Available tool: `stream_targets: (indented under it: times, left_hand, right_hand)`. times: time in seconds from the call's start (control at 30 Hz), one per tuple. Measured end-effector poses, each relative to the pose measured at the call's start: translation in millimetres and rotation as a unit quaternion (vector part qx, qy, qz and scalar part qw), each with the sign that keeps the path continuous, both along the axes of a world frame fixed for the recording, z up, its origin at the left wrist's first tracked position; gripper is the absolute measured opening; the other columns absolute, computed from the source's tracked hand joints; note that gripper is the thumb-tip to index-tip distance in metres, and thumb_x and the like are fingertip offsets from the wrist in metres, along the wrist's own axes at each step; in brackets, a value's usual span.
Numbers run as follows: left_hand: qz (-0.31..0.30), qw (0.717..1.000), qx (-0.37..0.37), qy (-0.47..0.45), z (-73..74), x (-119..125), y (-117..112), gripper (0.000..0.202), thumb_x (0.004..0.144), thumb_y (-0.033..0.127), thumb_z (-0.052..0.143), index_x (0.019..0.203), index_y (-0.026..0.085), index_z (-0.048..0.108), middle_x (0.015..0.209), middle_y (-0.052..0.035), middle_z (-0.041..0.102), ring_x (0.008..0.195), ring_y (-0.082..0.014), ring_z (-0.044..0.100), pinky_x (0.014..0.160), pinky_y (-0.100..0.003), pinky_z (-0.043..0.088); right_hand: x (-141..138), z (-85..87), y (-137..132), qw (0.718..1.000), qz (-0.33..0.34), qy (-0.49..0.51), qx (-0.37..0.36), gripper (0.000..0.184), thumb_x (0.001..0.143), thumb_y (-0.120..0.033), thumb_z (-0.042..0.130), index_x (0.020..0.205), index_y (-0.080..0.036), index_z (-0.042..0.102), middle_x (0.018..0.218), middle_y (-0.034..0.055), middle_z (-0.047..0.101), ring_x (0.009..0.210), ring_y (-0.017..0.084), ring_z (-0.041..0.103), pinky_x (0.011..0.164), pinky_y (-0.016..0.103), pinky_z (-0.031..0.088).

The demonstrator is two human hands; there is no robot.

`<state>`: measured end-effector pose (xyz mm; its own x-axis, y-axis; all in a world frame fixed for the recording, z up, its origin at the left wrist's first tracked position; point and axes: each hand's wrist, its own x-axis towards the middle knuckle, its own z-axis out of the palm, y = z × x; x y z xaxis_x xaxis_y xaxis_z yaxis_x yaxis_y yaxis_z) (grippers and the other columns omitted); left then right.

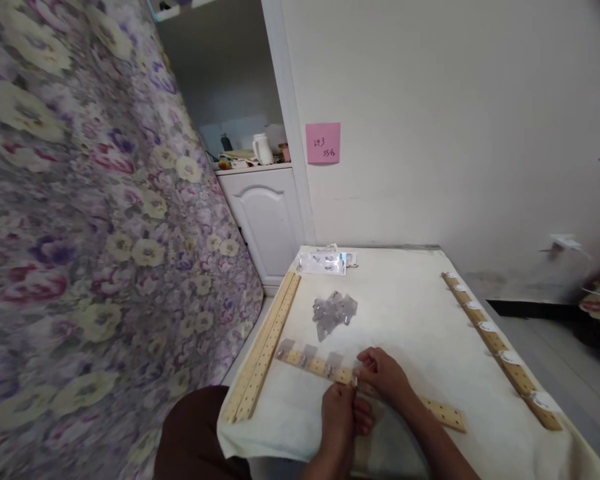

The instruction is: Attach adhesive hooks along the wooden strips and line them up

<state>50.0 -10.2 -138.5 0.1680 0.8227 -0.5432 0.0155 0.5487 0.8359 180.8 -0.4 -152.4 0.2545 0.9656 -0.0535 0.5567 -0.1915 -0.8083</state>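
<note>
A light wooden strip with rows of holes (pixel 443 412) lies slanted across the near part of the table, passing beneath both hands. Its left half carries several small shiny metal pieces (pixel 330 371), each with a greyish clear tab (pixel 310 351) standing behind it. My left hand (pixel 339 412) is closed at the strip's front edge, fingers curled. From the other side my right hand (pixel 383 375) pinches close to the same spot. Between the fingertips shows a small shiny metal piece (pixel 355 381); the fingers hide most of it. Beyond the strip sits a pile of greyish clear packets (pixel 334 313).
Two bare holed strips (pixel 266 353) lie along the table's left edge. Along the right edge runs another strip (pixel 495 343) bearing several white round pieces (pixel 510 358). Flat printed packages (pixel 323 262) lie at the back. A floral curtain (pixel 105 233) hangs on the left.
</note>
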Motion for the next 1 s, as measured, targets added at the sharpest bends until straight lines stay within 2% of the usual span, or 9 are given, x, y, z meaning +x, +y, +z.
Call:
stream_targets:
  times: [0.4, 0.6, 0.73, 0.83, 0.9, 0.93, 0.97, 1.0]
  left_hand:
    - [-0.005, 1.0, 0.019, 0.003, -6.3, -1, 0, 0.028, 0.077, 0.045, 0.048, 0.069, 0.018, 0.046, 0.044, 0.0009, 0.059, 0.031, -0.0113, 0.051, 0.034, -0.021, 0.034]
    - [-0.015, 0.999, 0.032, -0.023, -3.6, -7, -9, 0.026, 0.078, 0.044, 0.046, 0.07, 0.02, 0.043, 0.045, 0.0027, 0.058, 0.031, -0.0087, 0.049, 0.031, -0.017, 0.031]
    - [-0.087, 0.994, 0.05, -0.032, 10.1, -17, -13, 0.026, 0.076, 0.047, 0.044, 0.07, 0.022, 0.039, 0.043, 0.0033, 0.057, 0.028, -0.0106, 0.048, 0.028, -0.017, 0.026]
    - [-0.121, 0.985, 0.121, 0.012, 35.2, -28, 5, 0.024, 0.076, 0.046, 0.044, 0.071, 0.022, 0.039, 0.046, 0.0041, 0.056, 0.03, -0.0113, 0.048, 0.03, -0.019, 0.028]
    - [-0.11, 0.968, 0.212, 0.083, 54.7, -35, 29, 0.016, 0.077, 0.038, 0.043, 0.072, 0.022, 0.041, 0.052, 0.0047, 0.057, 0.035, -0.0103, 0.049, 0.036, -0.021, 0.034]
    - [-0.109, 0.945, 0.272, 0.148, 63.3, -37, 43, 0.012, 0.078, 0.033, 0.041, 0.073, 0.022, 0.043, 0.053, 0.0047, 0.056, 0.04, -0.0109, 0.052, 0.041, -0.021, 0.037]
    - [-0.112, 0.904, 0.342, 0.23, 70.3, -39, 57, 0.011, 0.079, 0.029, 0.041, 0.075, 0.022, 0.047, 0.059, 0.0033, 0.058, 0.049, -0.0114, 0.055, 0.048, -0.021, 0.039]
    - [-0.13, 0.852, 0.391, 0.324, 75.3, -39, 71, 0.012, 0.08, 0.026, 0.04, 0.077, 0.021, 0.05, 0.069, 0.001, 0.062, 0.061, -0.0123, 0.059, 0.056, -0.022, 0.042]
  right_hand:
    - [0, -2.8, 1, 1.0, -0.007, 0.006, -0.01, 0.031, 0.062, -0.034, 0.067, 0.09, -0.021, 0.062, 0.082, 0.0007, 0.063, 0.073, 0.015, 0.059, 0.067, 0.026, 0.043]
    - [5, 4.7, -7, 0.996, -0.001, 0.054, 0.072, 0.026, 0.073, -0.037, 0.055, 0.089, -0.019, 0.062, 0.08, 0.0037, 0.065, 0.073, 0.017, 0.06, 0.07, 0.029, 0.047]
    - [16, 15.2, -14, 0.992, -0.031, 0.065, 0.107, 0.025, 0.076, -0.038, 0.05, 0.09, -0.019, 0.061, 0.078, 0.0036, 0.067, 0.074, 0.019, 0.061, 0.072, 0.031, 0.048]
    - [23, 17.6, -15, 0.99, -0.049, 0.076, 0.108, 0.025, 0.076, -0.038, 0.049, 0.09, -0.02, 0.06, 0.08, 0.0036, 0.068, 0.077, 0.02, 0.062, 0.074, 0.032, 0.048]
    - [24, 16.8, -14, 0.99, -0.05, 0.082, 0.104, 0.025, 0.077, -0.039, 0.048, 0.089, -0.021, 0.06, 0.081, 0.0036, 0.068, 0.078, 0.02, 0.062, 0.073, 0.031, 0.047]
    - [23, 16.4, -14, 0.99, -0.05, 0.083, 0.102, 0.025, 0.077, -0.039, 0.047, 0.088, -0.021, 0.06, 0.08, 0.0035, 0.068, 0.078, 0.02, 0.063, 0.073, 0.031, 0.047]
    - [23, 16.2, -13, 0.99, -0.05, 0.082, 0.1, 0.025, 0.077, -0.039, 0.047, 0.088, -0.021, 0.06, 0.08, 0.0033, 0.068, 0.077, 0.02, 0.063, 0.071, 0.03, 0.047]
    - [22, 16.2, -12, 0.991, -0.051, 0.081, 0.098, 0.025, 0.077, -0.039, 0.047, 0.087, -0.021, 0.06, 0.079, 0.0031, 0.068, 0.076, 0.02, 0.063, 0.07, 0.03, 0.047]
